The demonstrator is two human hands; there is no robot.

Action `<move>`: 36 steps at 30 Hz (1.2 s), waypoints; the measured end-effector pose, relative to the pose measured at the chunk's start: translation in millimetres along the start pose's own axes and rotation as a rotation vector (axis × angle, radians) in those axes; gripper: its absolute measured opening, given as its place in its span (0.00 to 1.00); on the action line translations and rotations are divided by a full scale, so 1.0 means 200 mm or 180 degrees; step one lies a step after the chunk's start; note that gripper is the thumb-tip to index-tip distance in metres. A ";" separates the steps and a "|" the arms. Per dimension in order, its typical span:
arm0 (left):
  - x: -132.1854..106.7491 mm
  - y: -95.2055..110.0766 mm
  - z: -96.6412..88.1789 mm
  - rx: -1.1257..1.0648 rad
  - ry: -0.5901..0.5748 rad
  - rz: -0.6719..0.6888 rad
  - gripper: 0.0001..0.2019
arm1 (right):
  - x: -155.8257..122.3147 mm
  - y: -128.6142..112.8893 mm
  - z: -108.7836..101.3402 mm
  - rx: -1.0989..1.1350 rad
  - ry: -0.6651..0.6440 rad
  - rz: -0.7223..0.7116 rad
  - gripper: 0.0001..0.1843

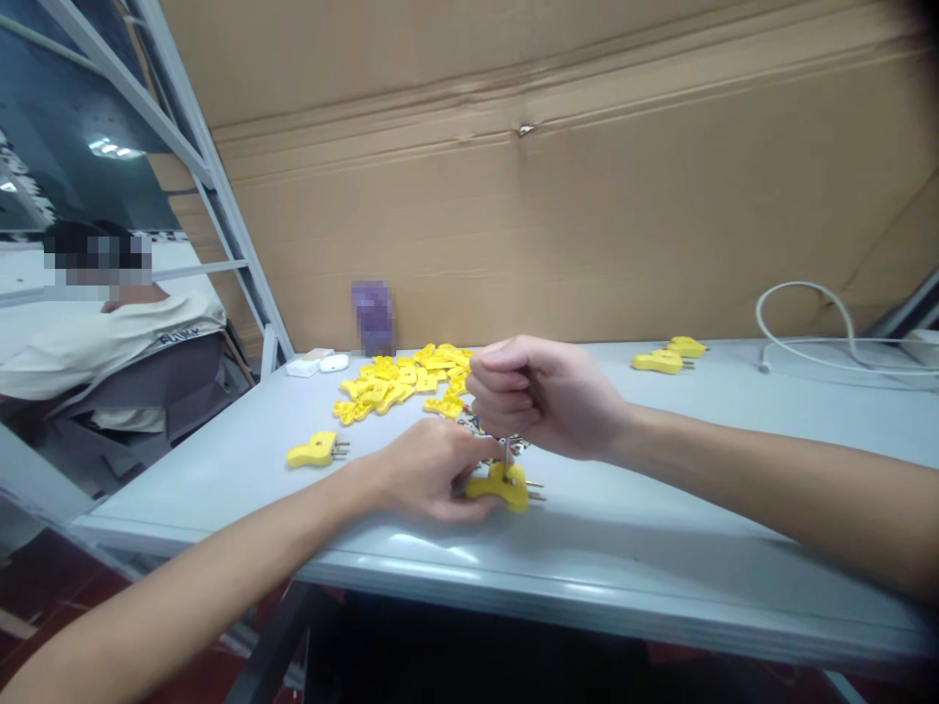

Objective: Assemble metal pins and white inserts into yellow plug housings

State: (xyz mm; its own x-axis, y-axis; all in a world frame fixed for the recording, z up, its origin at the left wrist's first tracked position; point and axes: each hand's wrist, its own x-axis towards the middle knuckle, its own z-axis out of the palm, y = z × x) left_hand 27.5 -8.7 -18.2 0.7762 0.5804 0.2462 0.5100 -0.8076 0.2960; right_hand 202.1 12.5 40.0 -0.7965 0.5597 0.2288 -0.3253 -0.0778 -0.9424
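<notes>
I am logging the left hand point(432, 471) grasping a yellow moulded-plastic plug point(506, 487) near the front edge of the pale, smooth surface point(587, 557), its fingers curled against the rounded body, with brass pins pointing right. Thin coloured wires point(506, 455) are rising from the plug toward the right hand point(543, 396), which is clenched into a closed fist just above; I cannot tell whether it is gripping them. A heap of yellow plug bodies point(400, 381) is lying behind the hands, with a loose plug point(315, 450) to their left and a pair of plugs point(664, 359) toward the right. A looped white cable point(803, 323) is curving at far right, before a corrugated cardboard sheet point(550, 196). A co-worker point(124, 342) in a pale shirt is sitting at upper left.
</notes>
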 end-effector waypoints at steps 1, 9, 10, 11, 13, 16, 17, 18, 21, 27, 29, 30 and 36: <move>0.00 0.00 0.00 -0.0028 0.0002 -0.0010 0.16 | 0.00 0.00 0.00 -0.0018 -0.0006 -0.0002 0.19; 0.00 0.00 0.00 -0.0012 0.0072 0.0015 0.11 | 0.00 -0.02 0.01 -0.0064 -0.0090 -0.0029 0.19; 0.00 0.00 0.00 -0.0028 0.0072 0.0022 0.11 | 0.00 -0.02 0.01 -0.0061 -0.0094 -0.0022 0.19; 0.00 0.00 0.00 -0.0056 0.0059 0.0020 0.12 | 0.00 -0.01 0.01 -0.0067 -0.0092 -0.0015 0.19; -0.01 0.00 0.00 -0.0112 0.0017 -0.0005 0.13 | 0.00 0.00 0.01 -0.0100 -0.0086 -0.0013 0.20; -0.01 0.00 0.00 -0.0111 -0.0025 -0.0050 0.13 | 0.00 0.02 0.00 -0.0186 -0.0121 -0.0061 0.19; -0.01 0.00 0.00 -0.0068 -0.0017 -0.0059 0.13 | 0.00 0.02 0.00 -0.0217 -0.0158 -0.0087 0.17; -0.01 0.00 0.00 -0.0028 -0.0002 -0.0063 0.12 | 0.00 0.02 0.00 -0.0266 -0.0218 -0.0116 0.15; -0.01 0.01 0.00 -0.0019 0.0038 -0.0076 0.12 | 0.00 -0.01 -0.02 -0.0799 -0.0518 -0.0148 0.06; -0.01 0.01 -0.02 -0.0037 0.0061 -0.0073 0.14 | -0.05 -0.15 -0.03 -0.3488 -0.0876 -0.0361 0.09; -0.01 0.01 -0.02 0.0002 0.0096 -0.0076 0.11 | -0.07 -0.19 -0.03 -0.3844 -0.1039 -0.0553 0.11; -0.01 0.01 -0.02 0.0023 0.0107 -0.0075 0.10 | -0.07 -0.20 -0.03 -0.3997 -0.1077 -0.0637 0.12; -0.01 -0.01 -0.01 0.0074 0.0061 -0.0004 0.12 | -0.08 -0.23 -0.03 -0.4905 -0.1088 -0.0730 0.09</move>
State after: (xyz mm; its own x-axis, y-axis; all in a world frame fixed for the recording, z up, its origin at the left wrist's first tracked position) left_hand 24.7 -8.7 -17.1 0.7684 0.5831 0.2636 0.5196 -0.8090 0.2749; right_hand 233.4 11.8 77.7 -0.9461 0.2220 0.2358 0.1852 0.9682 -0.1682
